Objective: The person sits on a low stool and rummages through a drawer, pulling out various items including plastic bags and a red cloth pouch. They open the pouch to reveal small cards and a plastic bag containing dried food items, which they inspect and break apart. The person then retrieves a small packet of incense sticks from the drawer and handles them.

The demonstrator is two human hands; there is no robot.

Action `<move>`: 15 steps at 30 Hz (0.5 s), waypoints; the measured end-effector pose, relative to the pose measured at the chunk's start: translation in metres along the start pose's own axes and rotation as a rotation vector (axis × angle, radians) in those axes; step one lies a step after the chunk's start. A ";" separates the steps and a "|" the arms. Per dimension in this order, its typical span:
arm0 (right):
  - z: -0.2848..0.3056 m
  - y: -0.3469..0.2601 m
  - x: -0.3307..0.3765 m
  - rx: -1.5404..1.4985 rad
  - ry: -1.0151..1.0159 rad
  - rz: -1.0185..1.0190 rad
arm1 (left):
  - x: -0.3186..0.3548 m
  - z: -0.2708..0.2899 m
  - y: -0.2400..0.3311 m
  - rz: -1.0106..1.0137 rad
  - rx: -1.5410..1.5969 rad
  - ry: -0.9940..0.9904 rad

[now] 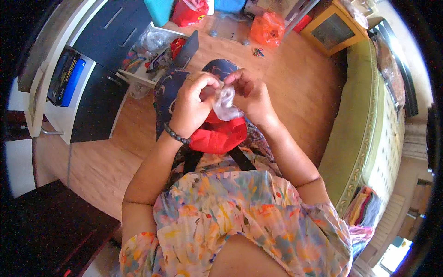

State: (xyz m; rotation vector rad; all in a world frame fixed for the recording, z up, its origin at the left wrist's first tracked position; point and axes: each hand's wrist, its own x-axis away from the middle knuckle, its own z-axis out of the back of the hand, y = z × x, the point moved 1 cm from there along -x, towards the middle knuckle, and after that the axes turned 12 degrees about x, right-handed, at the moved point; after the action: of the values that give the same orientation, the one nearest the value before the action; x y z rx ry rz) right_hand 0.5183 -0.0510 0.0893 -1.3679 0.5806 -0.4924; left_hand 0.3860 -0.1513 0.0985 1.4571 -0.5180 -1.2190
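In front of my lap, both hands meet over a small, pale, crumpled piece (224, 104) that is thin and greyish white. Whether it is cloth or plastic I cannot tell. My left hand (190, 104), with a dark bead bracelet at the wrist, pinches its upper end between thumb and forefinger. Close beside it, my right hand (254, 100) has its fingers curled in a pinch at the same end. The rest of the piece hangs down between the hands. Below it, a red cloth bag (219, 140) lies on my lap, partly hidden by my left hand and the pale piece.
Ahead on the left, a pulled-out drawer (137, 79) of the dark cabinet (98, 104) holds clear bags and mixed items. An orange plastic bag (267, 30) sits on the wooden floor (300, 101). A green sofa (344, 124) runs along the right. A dark table (55, 226) stands lower left.
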 end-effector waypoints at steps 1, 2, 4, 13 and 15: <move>0.000 -0.003 0.001 0.073 0.001 0.070 | 0.003 -0.001 0.002 0.012 -0.005 0.009; 0.000 -0.007 0.002 0.146 0.001 0.140 | 0.005 -0.002 0.005 0.021 -0.017 0.005; 0.001 -0.017 0.003 0.278 -0.003 0.315 | 0.006 -0.002 0.013 0.022 -0.031 0.010; 0.004 -0.030 0.013 0.177 -0.037 0.296 | 0.014 -0.009 0.010 0.259 0.283 0.034; 0.008 -0.019 0.019 0.107 -0.023 0.178 | 0.018 -0.009 0.005 0.317 0.400 0.008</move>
State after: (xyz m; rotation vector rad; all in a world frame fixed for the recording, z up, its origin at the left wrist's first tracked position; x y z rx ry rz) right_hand 0.5380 -0.0592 0.1070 -1.2062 0.6422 -0.3580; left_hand 0.4020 -0.1635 0.0950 1.6323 -0.9897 -0.8884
